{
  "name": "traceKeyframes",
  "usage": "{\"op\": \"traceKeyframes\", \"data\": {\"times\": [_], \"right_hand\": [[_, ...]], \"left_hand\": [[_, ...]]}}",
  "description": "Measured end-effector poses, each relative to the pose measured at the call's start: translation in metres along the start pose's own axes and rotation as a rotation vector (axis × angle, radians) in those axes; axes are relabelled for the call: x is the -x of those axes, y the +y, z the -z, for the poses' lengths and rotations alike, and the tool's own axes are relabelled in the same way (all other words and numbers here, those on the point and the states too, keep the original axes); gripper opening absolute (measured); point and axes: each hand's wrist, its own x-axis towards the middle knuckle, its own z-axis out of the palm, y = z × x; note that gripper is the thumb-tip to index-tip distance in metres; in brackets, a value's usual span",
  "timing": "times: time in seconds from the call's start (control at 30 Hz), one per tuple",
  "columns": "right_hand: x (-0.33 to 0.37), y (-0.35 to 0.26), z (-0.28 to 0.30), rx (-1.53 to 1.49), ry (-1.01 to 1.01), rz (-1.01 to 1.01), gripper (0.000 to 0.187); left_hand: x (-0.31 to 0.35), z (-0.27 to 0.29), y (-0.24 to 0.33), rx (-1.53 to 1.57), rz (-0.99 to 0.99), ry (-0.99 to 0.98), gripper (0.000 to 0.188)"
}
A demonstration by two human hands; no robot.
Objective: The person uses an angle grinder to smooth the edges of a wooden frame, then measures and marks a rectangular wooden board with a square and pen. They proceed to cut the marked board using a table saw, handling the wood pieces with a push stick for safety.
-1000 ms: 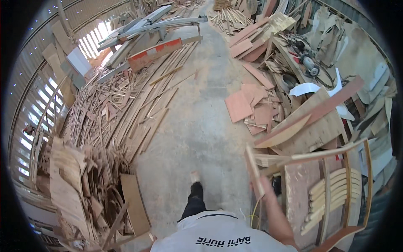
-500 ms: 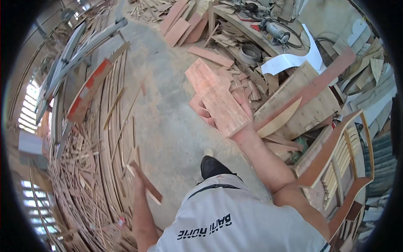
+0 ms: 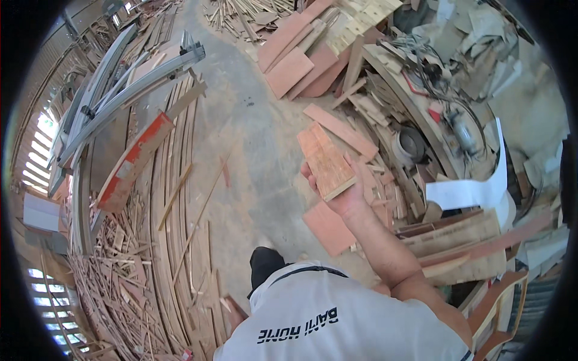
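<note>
My right hand (image 3: 351, 195) is out in front of me, closed around a short reddish-brown wooden board (image 3: 328, 162). Its pale cut end faces me, and fingertips curl over the left edge. Beyond and below that hand, a flat pink board (image 3: 330, 227) lies on the floor by the scrap pile. At my left side, a reddish piece of wood (image 3: 233, 313) shows beside my shirt. My left hand is not visible, so whether it holds that piece cannot be made out.
Long strips and scrap wood (image 3: 123, 271) cover the floor at left, under metal rails (image 3: 132, 90) and a red-faced board (image 3: 135, 162). To the right, a cluttered bench (image 3: 415, 96) carries a power tool (image 3: 463, 132). A curved wooden frame (image 3: 497, 307) stands at lower right.
My right hand has moved to the right in view, with the board looking smaller and tilted. My left hand, earlier gripping a narrow wooden piece, has dropped from sight. The view has turned.
</note>
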Motion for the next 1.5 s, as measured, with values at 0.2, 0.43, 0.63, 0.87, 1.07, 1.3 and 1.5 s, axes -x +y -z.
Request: {"op": "traceKeyframes", "data": {"times": [0.2, 0.43, 0.63, 0.87, 1.07, 1.3, 1.5], "right_hand": [[-0.205, -0.025, -0.002, 1.175, 0.122, 0.459, 0.077], [-0.385, -0.103, -0.012, 1.844, 0.143, 0.744, 0.103], [-0.574, -0.163, 0.009, 1.499, 0.037, 0.817, 0.105], [-0.817, -0.25, -0.024, 1.444, -0.252, 0.651, 0.106], [-1.032, -0.284, -0.067, 1.321, -0.466, 0.531, 0.104], [-1.283, -0.272, -0.112, 1.138, -0.159, 0.088, 0.089], [-1.427, -0.361, -0.063, 1.2, 0.057, 0.166, 0.077]], "left_hand": [[-0.122, -0.06, 0.167, -0.008, 0.095, -0.025, 0.085], [-0.252, -0.157, 0.573, -0.257, -0.541, -0.152, 0.075], [-0.279, -0.309, 0.853, -0.08, -0.972, -0.633, 0.051], [-0.287, -0.392, 1.033, 0.258, -0.922, -0.74, 0.047], [-0.372, -0.414, 1.138, 0.736, -0.86, -0.29, 0.046], [-0.55, -0.41, 1.327, 1.354, -0.592, 0.054, 0.046], [-0.675, -0.385, 1.485, 1.584, -0.387, 0.157, 0.059]]}}
